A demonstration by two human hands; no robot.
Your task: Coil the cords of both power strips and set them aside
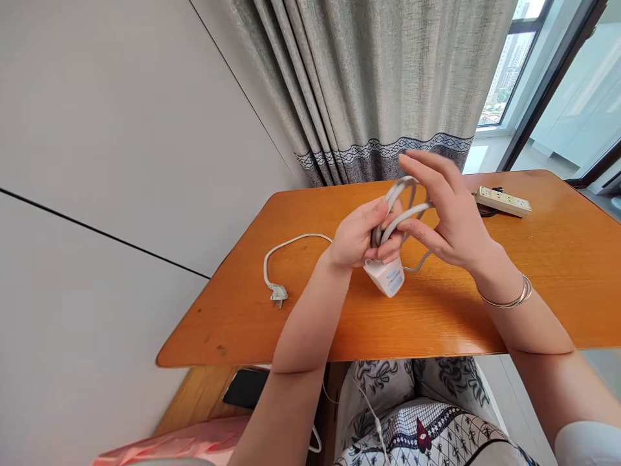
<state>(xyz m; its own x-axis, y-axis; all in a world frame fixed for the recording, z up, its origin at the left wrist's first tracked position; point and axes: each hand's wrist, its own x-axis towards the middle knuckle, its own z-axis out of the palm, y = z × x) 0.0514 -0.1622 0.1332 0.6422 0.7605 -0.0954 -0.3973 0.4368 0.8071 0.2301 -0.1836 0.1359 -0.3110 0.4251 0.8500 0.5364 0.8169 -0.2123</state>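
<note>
My left hand (356,236) is closed around a looped white power cord (400,217). Below its fingers hangs a white block (387,277) with a bluish label, partly hidden by the hand; what kind of device it is I cannot make out. My right hand (449,207) is at the right side of the loops, thumb and fingers spread apart around them without closing. From the left hand the cord runs left over the table to its plug (278,293), which lies with the prongs toward me. Another stretch of cord curves under my right hand.
The brown wooden table (233,323) meets a white wall on the left and a grey curtain (388,77) behind. At the back right lies a cream power strip (503,201) with a dark cord. A black phone-like object (246,388) rests below the table's front edge.
</note>
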